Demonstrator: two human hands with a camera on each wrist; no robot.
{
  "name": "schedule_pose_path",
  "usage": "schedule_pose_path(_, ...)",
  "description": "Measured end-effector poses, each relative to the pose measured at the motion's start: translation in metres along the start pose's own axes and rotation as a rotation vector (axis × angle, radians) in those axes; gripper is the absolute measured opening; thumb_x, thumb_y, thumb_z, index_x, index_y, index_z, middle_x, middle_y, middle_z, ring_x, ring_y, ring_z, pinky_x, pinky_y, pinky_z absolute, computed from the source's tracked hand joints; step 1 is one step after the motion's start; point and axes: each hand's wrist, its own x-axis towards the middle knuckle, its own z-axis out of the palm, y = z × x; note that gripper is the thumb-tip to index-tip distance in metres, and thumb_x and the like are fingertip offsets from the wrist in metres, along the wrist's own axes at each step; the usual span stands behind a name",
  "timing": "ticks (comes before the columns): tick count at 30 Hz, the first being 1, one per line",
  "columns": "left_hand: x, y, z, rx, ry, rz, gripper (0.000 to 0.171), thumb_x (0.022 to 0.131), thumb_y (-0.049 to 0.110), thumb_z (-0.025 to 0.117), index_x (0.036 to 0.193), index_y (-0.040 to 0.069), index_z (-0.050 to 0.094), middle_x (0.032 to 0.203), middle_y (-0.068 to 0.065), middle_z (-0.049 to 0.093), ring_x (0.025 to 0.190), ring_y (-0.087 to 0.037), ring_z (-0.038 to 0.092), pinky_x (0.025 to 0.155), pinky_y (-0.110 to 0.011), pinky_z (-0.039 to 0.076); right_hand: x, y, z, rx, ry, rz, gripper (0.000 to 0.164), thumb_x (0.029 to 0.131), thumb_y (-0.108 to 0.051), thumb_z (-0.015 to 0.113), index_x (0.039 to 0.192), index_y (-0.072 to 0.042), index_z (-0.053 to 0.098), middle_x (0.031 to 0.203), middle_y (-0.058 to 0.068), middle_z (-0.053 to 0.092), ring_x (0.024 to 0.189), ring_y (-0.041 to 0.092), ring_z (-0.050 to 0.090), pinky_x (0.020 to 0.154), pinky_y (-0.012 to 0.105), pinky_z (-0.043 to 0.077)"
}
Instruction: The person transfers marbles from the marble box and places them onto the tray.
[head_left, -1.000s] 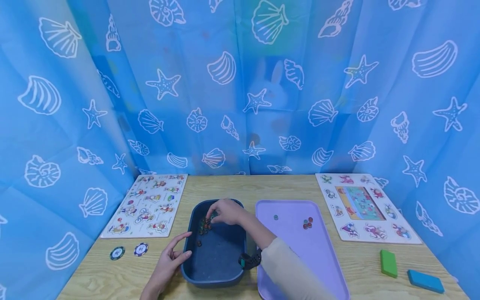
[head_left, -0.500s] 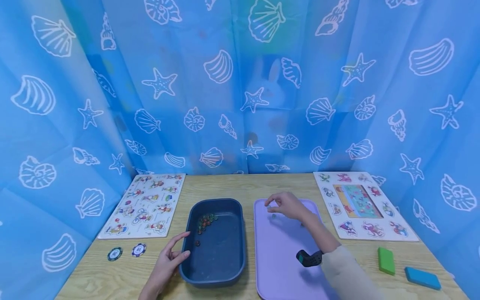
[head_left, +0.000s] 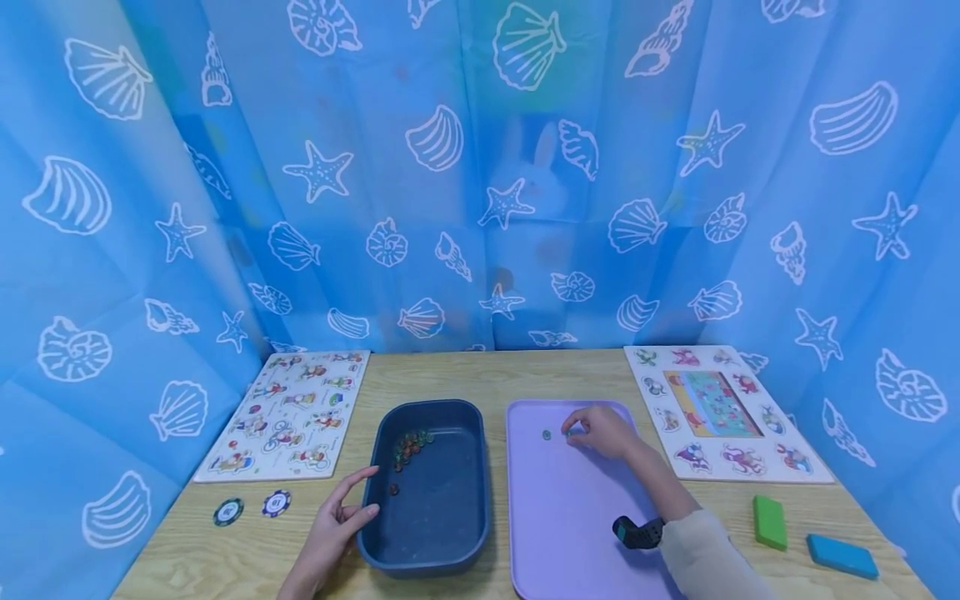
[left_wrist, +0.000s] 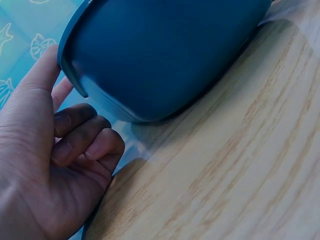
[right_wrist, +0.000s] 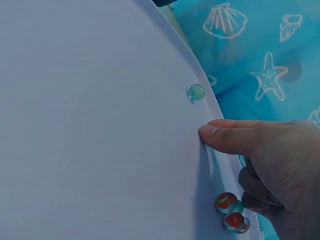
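My left hand (head_left: 333, 521) holds the left rim of a dark blue tub (head_left: 486, 492), thumb and index finger at the rim and the other fingers curled outside, as the left wrist view shows. Inside the tub, green and orange glass marbles (head_left: 408, 448) cluster at the far left, one lying apart. My right hand (head_left: 606, 429) pinches a greenish marble (head_left: 570, 433) low over the far end of a lilac tray (head_left: 555, 525); in the right wrist view the fingertips hide it. A green marble (right_wrist: 197, 92) lies on the tray, and red-and-clear marbles (right_wrist: 226, 202) sit grouped near my curled fingers.
A white picture board (head_left: 296, 408) lies at back left, with two poker chips (head_left: 228, 512) before it. Another picture board (head_left: 727, 417) lies at back right. Green (head_left: 770, 522) and blue (head_left: 842, 556) blocks sit at front right. A blue shell-print curtain (head_left: 480, 250) surrounds the table.
My right hand has moved from inside the tub across to the tray, then right and lower toward its surface, with a marble pinched. My left hand stays at the tub's rim.
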Motion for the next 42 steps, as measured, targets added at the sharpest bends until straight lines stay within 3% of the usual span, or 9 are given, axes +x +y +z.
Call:
schedule_pose_path(2,0.0,0.0,0.0,0.006,0.001,-0.004,0.05,0.082,0.018,0.063,0.128,0.027,0.044,0.05,0.001,0.045,0.037,-0.011,0.033,0.038,-0.02,0.027,0.002,-0.001,0.001,-0.012,-0.004,0.033,0.017,0.076,-0.017,0.07,0.093,-0.016,0.069,0.065,-0.005,0.053,0.053,0.009,0.038,0.052,0.022,0.032)
schedule_pose_path(6,0.0,0.0,0.0,0.002,0.004,-0.027,0.051,0.082,0.019,0.063,0.128,0.029,0.044,0.051,-0.001,0.047,0.037,-0.012,0.034,0.038,-0.02,0.027,0.01,-0.016,0.001,-0.026,0.013,0.014,0.019,0.078,-0.021,0.069,0.096,-0.017,0.068,0.057,-0.004,0.041,0.049,0.01,0.034,0.047,0.022,0.03)
schedule_pose_path(13,0.002,0.002,0.003,0.014,0.02,-0.059,0.049,0.081,0.027,0.063,0.127,0.031,0.045,0.052,-0.003,0.05,0.038,-0.014,0.04,0.04,-0.021,0.03,0.035,-0.077,-0.004,0.003,0.007,-0.124,0.019,0.081,-0.026,0.065,0.098,-0.018,0.068,0.051,-0.006,0.033,0.048,0.01,0.029,0.045,0.022,0.026)
schedule_pose_path(19,0.002,0.001,0.003,0.009,0.015,-0.053,0.05,0.081,0.028,0.064,0.127,0.03,0.044,0.052,-0.003,0.05,0.038,-0.014,0.041,0.039,-0.021,0.03,0.059,-0.126,0.009,-0.026,-0.062,-0.209,0.019,0.083,-0.03,0.062,0.098,-0.021,0.068,0.048,-0.007,0.026,0.045,0.009,0.024,0.045,0.022,0.024)
schedule_pose_path(23,0.002,0.001,0.003,0.026,0.022,-0.048,0.05,0.081,0.028,0.064,0.126,0.031,0.045,0.05,-0.002,0.048,0.037,-0.013,0.037,0.039,-0.021,0.028,0.075,-0.154,0.025,-0.039,-0.123,-0.25,0.018,0.084,-0.03,0.061,0.099,-0.022,0.068,0.049,-0.007,0.032,0.044,0.009,0.027,0.047,0.022,0.026)
schedule_pose_path(28,0.001,0.002,0.003,0.041,0.018,-0.04,0.048,0.083,0.022,0.062,0.127,0.03,0.044,0.048,0.001,0.042,0.036,-0.012,0.032,0.038,-0.02,0.027,0.088,-0.182,0.045,-0.034,-0.183,-0.301,0.018,0.083,-0.027,0.062,0.099,-0.02,0.068,0.072,-0.01,0.054,0.053,0.008,0.035,0.056,0.021,0.032)
schedule_pose_path(36,0.0,0.0,0.001,0.03,-0.005,-0.017,0.05,0.083,0.019,0.061,0.129,0.029,0.042,0.048,0.002,0.042,0.036,-0.011,0.032,0.038,-0.02,0.028,0.101,-0.197,0.081,-0.085,-0.279,-0.31,0.014,0.083,-0.026,0.063,0.095,-0.023,0.068,0.055,-0.006,0.042,0.046,0.007,0.035,0.046,0.018,0.031)
schedule_pose_path(42,-0.001,0.004,0.001,0.025,-0.026,-0.014,0.05,0.085,0.017,0.06,0.131,0.026,0.041,0.048,0.002,0.041,0.036,-0.011,0.032,0.038,-0.02,0.028,0.103,-0.194,0.096,-0.083,-0.326,-0.227,0.014,0.08,-0.025,0.066,0.094,-0.024,0.069,0.061,-0.008,0.051,0.051,0.007,0.041,0.05,0.019,0.035)
